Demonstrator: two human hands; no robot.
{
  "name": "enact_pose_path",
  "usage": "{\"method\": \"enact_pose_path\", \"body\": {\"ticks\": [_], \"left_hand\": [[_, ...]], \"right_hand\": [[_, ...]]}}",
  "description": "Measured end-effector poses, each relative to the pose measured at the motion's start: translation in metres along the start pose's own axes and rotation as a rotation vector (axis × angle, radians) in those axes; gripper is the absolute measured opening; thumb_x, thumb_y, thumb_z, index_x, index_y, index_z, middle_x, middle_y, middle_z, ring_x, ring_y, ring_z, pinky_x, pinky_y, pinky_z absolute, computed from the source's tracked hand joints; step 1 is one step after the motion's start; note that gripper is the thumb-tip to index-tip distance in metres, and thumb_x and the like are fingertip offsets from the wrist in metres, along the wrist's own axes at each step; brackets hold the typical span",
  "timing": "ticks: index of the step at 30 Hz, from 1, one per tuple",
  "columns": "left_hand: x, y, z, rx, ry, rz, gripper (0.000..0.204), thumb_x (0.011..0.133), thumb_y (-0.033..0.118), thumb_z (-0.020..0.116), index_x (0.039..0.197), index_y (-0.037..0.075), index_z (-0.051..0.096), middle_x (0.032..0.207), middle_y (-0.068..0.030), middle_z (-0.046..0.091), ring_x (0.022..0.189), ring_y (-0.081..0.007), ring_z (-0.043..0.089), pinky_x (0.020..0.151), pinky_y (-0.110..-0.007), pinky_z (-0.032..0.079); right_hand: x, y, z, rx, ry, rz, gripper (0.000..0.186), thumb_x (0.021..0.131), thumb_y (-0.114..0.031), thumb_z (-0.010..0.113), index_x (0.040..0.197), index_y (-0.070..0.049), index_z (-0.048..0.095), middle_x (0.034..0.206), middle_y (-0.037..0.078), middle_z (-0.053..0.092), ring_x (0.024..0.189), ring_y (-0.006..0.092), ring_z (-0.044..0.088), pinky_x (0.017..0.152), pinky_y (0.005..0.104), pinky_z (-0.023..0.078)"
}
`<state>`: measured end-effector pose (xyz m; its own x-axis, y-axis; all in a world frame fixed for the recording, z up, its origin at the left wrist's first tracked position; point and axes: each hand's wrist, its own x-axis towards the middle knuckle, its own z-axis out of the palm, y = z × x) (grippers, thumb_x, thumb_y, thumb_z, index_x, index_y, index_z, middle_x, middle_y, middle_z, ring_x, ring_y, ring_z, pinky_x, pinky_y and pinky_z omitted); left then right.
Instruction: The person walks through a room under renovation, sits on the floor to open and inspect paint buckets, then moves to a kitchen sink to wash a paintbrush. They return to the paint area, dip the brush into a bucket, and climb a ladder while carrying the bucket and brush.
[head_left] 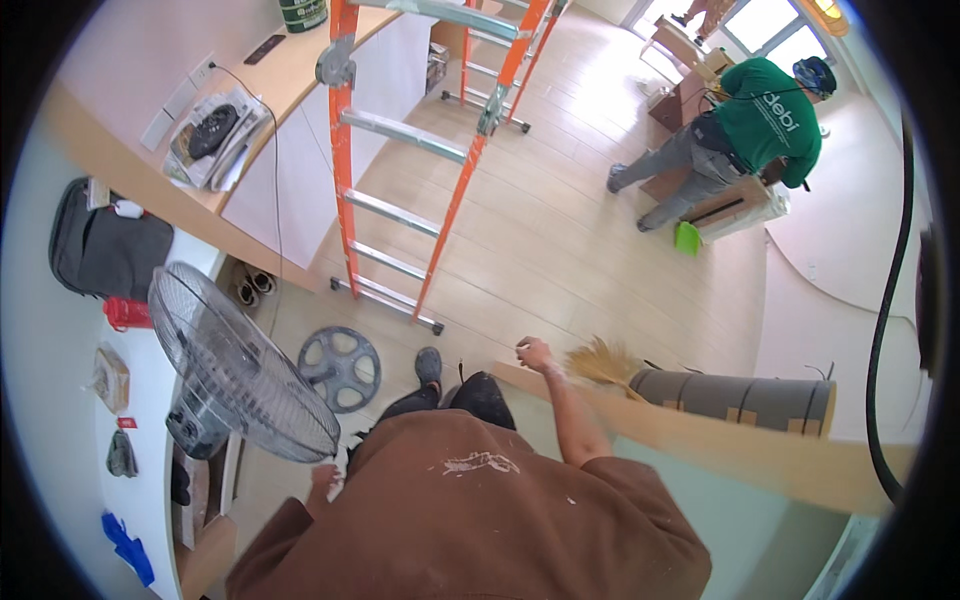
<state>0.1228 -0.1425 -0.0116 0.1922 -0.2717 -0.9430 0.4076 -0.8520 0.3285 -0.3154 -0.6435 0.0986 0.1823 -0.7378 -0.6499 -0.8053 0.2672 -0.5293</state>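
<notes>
fan [245, 362] just beside left hand [322, 484], possibly touching

Metal fan guard [240, 365], cloth shirt [450, 530]

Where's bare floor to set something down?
Widest: pale floor between the orange ladder and the co-worker. Smaller: between the ladder's foot and the straw broom. Crowded: lower left, where the fan and its round base sit near the left hand.

Free passage between ladder [405, 134] and broom [600, 362], fan [240, 365] crowding left hand [322, 486], ledge [695, 424] by right hand [535, 353]
</notes>
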Motion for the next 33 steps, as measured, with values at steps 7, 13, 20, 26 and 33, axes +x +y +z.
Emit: {"method": "enact_pose_path", "body": {"ticks": [7, 13, 20, 26, 33], "left_hand": [[0.06, 0.17, 0.097, 0.379, 0.12, 0.083, 0.017, 0.086, 0.017, 0.055, 0.098, 0.007, 0.062, 0.082, -0.0094, 0.063, 0.072, -0.0219, 0.065, 0.06, -0.036, 0.052], [0.097, 0.41, 0.218, 0.452, 0.148, 0.412, 0.019, 0.084, 0.02, 0.056, 0.097, 0.007, 0.064, 0.08, -0.0089, 0.063, 0.071, -0.0209, 0.064, 0.061, -0.035, 0.051], [0.1, 0.594, 0.375, 0.61, 0.061, 0.552, 0.022, 0.082, 0.022, 0.058, 0.095, 0.006, 0.066, 0.078, -0.0084, 0.064, 0.07, -0.0197, 0.063, 0.062, -0.034, 0.051], [0.103, 0.642, 0.437, 0.637, 0.103, 0.44, 0.025, 0.08, 0.024, 0.06, 0.094, 0.005, 0.067, 0.077, -0.008, 0.065, 0.069, -0.0187, 0.063, 0.063, -0.034, 0.05], [0.166, 0.696, 0.53, 0.688, 0.091, 0.321, 0.027, 0.078, 0.027, 0.062, 0.093, 0.005, 0.069, 0.075, -0.0075, 0.066, 0.067, -0.0175, 0.062, 0.065, -0.033, 0.049]], "right_hand": [[0.1, 0.026, -0.045, -0.16, -0.306, 0.143, 0.029, 0.082, -0.022, 0.059, 0.102, -0.003, 0.066, 0.081, 0.01, 0.07, 0.068, 0.0175, 0.068, 0.058, 0.0311, 0.056], [0.192, 0.052, -0.138, -0.21, -0.384, 0.288, 0.028, 0.082, -0.023, 0.058, 0.098, -0.003, 0.068, 0.085, 0.01, 0.07, 0.07, 0.0176, 0.068, 0.061, 0.032, 0.057], [0.393, -0.023, -0.32, -0.41, -0.109, -0.112, 0.028, 0.084, -0.024, 0.051, 0.092, -0.005, 0.069, 0.081, 0.013, 0.07, 0.072, 0.0255, 0.068, 0.066, 0.038, 0.055], [0.415, -0.143, -0.495, -0.188, 0.311, -0.433, 0.028, 0.082, -0.02, 0.052, 0.1, -0.002, 0.061, 0.094, 0.024, 0.064, 0.09, 0.0412, 0.061, 0.081, 0.048, 0.049], [0.466, -0.167, -0.609, -0.42, 0.357, -0.523, 0.022, 0.084, -0.017, 0.052, 0.095, -0.002, 0.063, 0.085, 0.024, 0.062, 0.089, 0.0407, 0.061, 0.078, 0.0499, 0.049]]}}
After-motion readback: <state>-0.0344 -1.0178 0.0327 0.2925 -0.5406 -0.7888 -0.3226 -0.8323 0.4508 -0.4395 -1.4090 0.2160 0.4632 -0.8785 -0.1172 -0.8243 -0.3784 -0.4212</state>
